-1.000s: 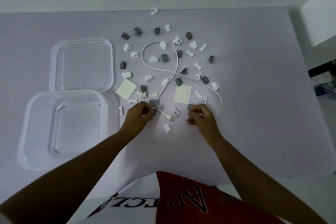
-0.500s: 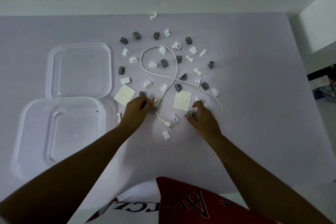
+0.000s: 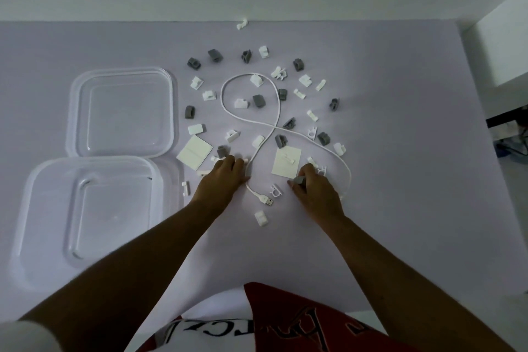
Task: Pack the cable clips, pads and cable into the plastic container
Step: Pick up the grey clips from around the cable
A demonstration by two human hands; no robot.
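Currently both my hands are down on the pale lilac tabletop among the parts. My left hand lies knuckles-up with fingers curled over small bits at the near-left edge of the scatter; whether it's gripping anything I can't tell. A small grey plastic cable clip sits just past its fingertips at 12 o'clock. My right hand is pinching a small grey clip between thumb and forefinger, just beside the near corner of the right cream square adhesive pad.

The thin white USB cable lies in a crossed loop in the middle of the table, its plug end between my hands. The left cream adhesive pad is at 10 o'clock from my left hand. Grey and white clips are spread around the loop, mostly from 11 to 2 o'clock, with one white clip nearer me.

The clear square plastic container sits at 9 o'clock, with nothing visible in it; its clear lid lies flat just beyond, edges overlapping.
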